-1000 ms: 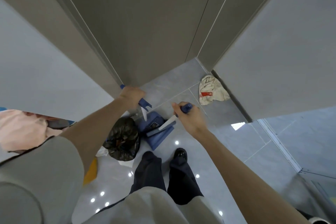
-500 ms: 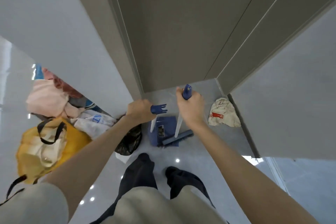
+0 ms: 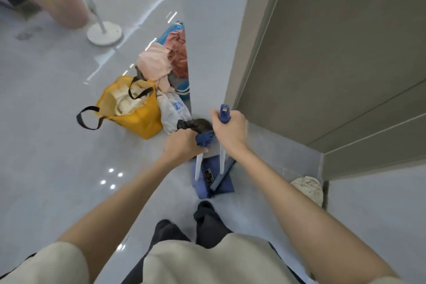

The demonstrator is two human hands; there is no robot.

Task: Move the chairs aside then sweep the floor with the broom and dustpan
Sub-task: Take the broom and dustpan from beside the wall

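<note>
The broom [image 3: 221, 157] and the dustpan [image 3: 208, 176] stand together on the grey floor just in front of the corner of the grey-brown wall. Both have white shafts ending in blue grips. The broom's shaft is close to upright, its blue grip sticking up out of the right hand [image 3: 230, 132]; its blue head lies slanted across the dustpan's tray. The dustpan's shaft leans slightly, its forked blue grip closed in the left hand [image 3: 184, 147]. The tray is dark blue with a toothed comb edge, flat on the floor.
</note>
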